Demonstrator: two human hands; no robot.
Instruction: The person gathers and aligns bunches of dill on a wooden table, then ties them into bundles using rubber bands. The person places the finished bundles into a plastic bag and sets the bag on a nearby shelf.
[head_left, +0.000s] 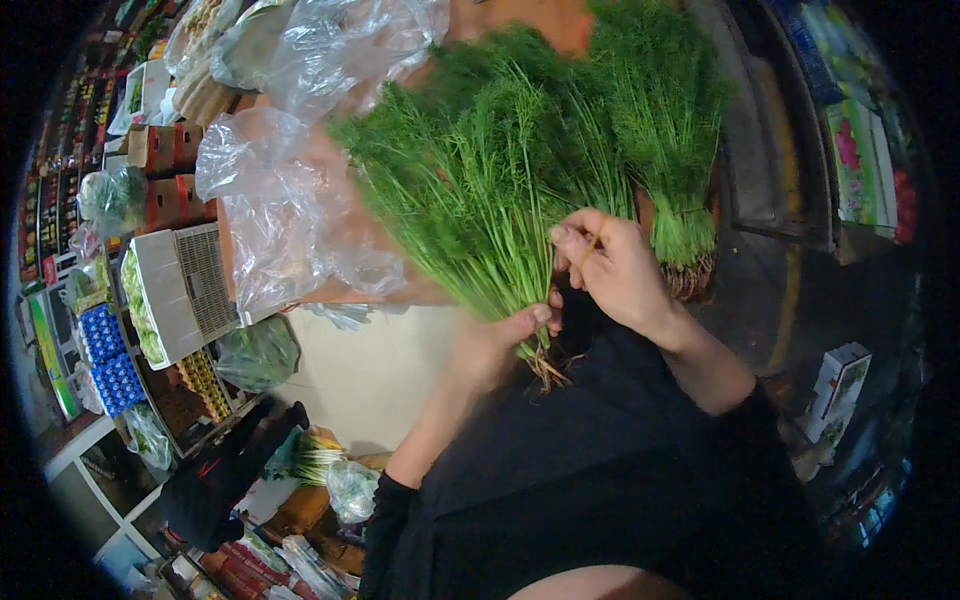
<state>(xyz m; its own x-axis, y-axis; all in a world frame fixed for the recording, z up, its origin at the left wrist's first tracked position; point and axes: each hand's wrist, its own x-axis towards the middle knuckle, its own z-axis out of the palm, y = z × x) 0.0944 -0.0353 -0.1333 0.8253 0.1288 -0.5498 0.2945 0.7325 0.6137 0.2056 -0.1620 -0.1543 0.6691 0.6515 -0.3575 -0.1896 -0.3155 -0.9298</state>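
Observation:
My left hand (499, 341) grips a bunch of feathery green herb, dill or fennel (480, 217), low on its stems. Thin brown roots stick out below the thumb, and the leaves fan up and away from me. Beside the stems is my right hand (611, 262), its thumb and fingertips drawn together at the bunch's right edge. A thin yellowish rubber band (592, 244) loops around its fingers. To the right stands another herb bunch (675, 165), with a tie around its stems and reddish roots. More loose herb (585, 142) lies behind the held bunch.
Clear plastic bags (277, 217) cover the left of the orange-brown tabletop (345, 180). White crates (180, 285), egg trays (112, 356) and a bagged green vegetable (259, 352) are farther left. A person in dark clothing (210, 480) is at lower left. A white box (840, 390) sits at right.

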